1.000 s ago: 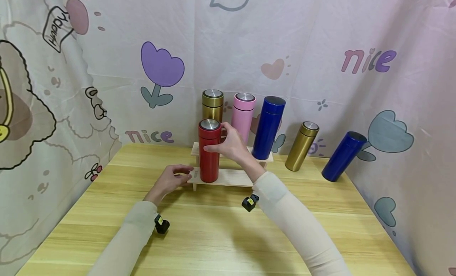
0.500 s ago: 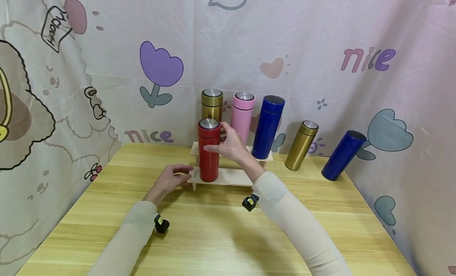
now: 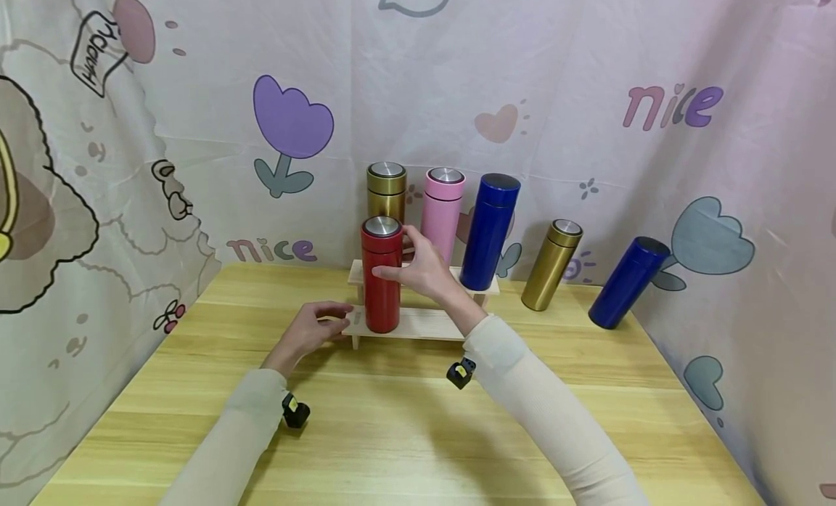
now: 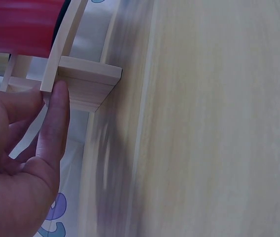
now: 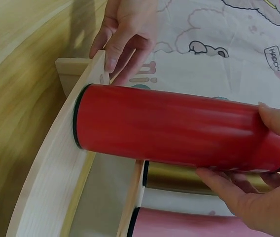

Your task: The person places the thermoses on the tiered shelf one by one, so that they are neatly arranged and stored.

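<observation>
A red thermos (image 3: 382, 288) stands upright at the left end of the lower step of a small wooden stand (image 3: 431, 324). My right hand (image 3: 427, 270) grips its upper half, thumb in front and fingers behind; the right wrist view shows them around the red body (image 5: 179, 126). My left hand (image 3: 315, 330) pinches the left end of the lower step, its thumb and fingers on the board's edge (image 4: 53, 74) in the left wrist view. On the upper step behind stand a gold thermos (image 3: 387, 194), a pink thermos (image 3: 443, 208) and a blue thermos (image 3: 490, 234).
Right of the stand, another gold thermos (image 3: 552, 266) and another blue thermos (image 3: 628, 282) stand on the wooden table (image 3: 366, 426). A printed cloth (image 3: 418, 85) hangs close behind the table and along its sides.
The head view has shifted very slightly. Both hands keep their hold, and the red thermos stays in the same place on the lower step.
</observation>
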`<state>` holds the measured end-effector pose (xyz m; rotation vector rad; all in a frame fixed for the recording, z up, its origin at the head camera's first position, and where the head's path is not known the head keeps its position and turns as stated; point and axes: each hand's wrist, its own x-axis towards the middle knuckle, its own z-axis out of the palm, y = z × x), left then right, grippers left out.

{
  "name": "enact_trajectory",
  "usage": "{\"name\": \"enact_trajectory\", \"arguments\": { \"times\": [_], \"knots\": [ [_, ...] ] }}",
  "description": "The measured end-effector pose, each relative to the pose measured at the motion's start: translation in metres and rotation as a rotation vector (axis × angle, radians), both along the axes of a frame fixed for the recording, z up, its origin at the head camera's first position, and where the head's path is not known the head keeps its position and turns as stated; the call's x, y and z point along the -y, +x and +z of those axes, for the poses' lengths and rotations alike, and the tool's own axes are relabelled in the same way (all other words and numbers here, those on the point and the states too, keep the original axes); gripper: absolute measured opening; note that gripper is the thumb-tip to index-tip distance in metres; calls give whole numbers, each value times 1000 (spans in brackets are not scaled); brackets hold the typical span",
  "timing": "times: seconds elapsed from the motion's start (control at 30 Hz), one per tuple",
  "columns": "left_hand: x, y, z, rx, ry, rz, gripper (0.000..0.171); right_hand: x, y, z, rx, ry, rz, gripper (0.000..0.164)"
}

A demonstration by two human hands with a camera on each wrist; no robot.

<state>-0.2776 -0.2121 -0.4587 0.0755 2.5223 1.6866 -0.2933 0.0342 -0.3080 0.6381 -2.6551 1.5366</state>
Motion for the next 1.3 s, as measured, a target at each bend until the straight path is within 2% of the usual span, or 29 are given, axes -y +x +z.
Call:
{"name": "enact_trajectory", "arguments": {
  "times": [0.33,0.57,0.83,1.3],
  "knots": [
    [0,-1,-1,-18,2,-10,39,-16,4,0,10,20,32,74],
    [0,-2,-2,-20,11,-11,41,-47,7,-1,7,66,31,71],
    [-1,0,0,-28,3,-9,38,-83,11,-4,1,46,71,64],
    [1,-1,-2,-40,20,-23,38,-152,11,0,53,117,-49,63]
  ]
}}
